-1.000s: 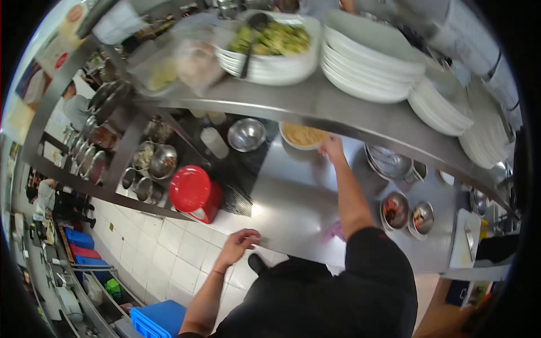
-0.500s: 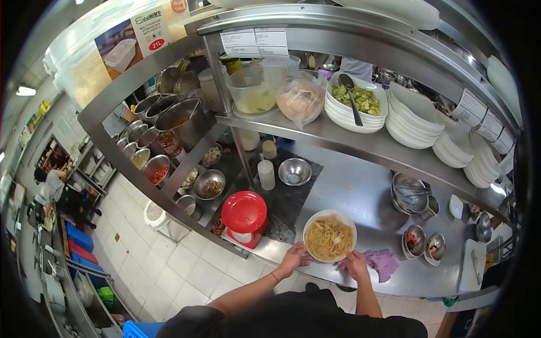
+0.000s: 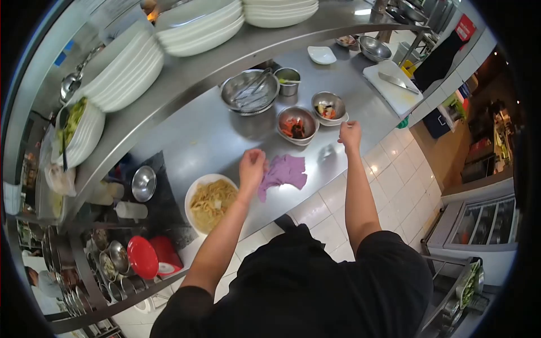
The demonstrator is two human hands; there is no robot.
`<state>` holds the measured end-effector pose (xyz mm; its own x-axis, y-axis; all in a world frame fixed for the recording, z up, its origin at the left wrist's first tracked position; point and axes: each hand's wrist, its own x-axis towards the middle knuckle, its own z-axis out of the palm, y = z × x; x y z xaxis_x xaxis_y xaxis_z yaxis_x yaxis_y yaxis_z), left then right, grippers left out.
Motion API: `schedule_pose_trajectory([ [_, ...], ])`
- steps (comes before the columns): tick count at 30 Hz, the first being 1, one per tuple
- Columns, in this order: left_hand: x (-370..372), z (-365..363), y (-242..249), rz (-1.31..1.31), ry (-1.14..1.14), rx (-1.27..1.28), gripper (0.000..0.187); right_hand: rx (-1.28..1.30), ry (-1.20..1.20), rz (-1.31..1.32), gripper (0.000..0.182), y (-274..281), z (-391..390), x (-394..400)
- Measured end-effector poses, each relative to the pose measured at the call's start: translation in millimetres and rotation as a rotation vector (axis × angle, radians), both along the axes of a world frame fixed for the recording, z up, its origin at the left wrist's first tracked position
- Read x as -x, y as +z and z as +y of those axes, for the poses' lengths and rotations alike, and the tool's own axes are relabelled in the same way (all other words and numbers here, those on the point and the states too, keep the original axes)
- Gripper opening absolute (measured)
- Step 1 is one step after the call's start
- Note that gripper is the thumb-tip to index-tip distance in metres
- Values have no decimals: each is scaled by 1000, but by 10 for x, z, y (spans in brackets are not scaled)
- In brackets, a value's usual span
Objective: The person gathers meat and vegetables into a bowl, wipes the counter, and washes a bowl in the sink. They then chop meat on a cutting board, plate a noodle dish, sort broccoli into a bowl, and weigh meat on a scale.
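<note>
The left hand [image 3: 252,169] is loosely curled between the noodle bowl and a crumpled purple cloth [image 3: 284,173], fingers slightly apart, with nothing visible in it. The right hand [image 3: 350,134] has its fingers closed at the right rim of a white dish under a steel bowl [image 3: 328,105] of mixed food pieces; whether it grips the rim is unclear. Beside that stands another steel bowl [image 3: 297,123] with orange and dark pieces. A white bowl of noodles [image 3: 209,204] sits on the steel counter [image 3: 208,138], left of the left forearm.
A steel bowl with whisk-like utensils [image 3: 249,92] and a steel pot [image 3: 288,80] stand farther back. A knife [image 3: 398,83] lies on a white board [image 3: 393,89] at right. Stacked white bowls [image 3: 200,28] line the shelf above. A red scale [image 3: 165,254] is at lower left.
The view has swung to the right. Both hands have left the noodle bowl; the left is now by the purple cloth and the right is at the small bowls.
</note>
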<state>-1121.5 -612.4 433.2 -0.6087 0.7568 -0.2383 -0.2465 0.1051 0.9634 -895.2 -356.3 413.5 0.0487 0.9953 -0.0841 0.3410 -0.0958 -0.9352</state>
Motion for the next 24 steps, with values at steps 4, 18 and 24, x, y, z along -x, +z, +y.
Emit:
schedule_pose_trajectory([
  [4, 12, 1140, -172, 47, 2, 369, 46, 110, -78, -50, 60, 23, 560, 2],
  [18, 872, 348, -307, -59, 69, 212, 58, 367, 501, 203, 41, -384, 144, 391],
  [24, 2209, -754, 34, -64, 620, 213, 36, 620, 642, 483, 45, -284, -1089, 2135],
])
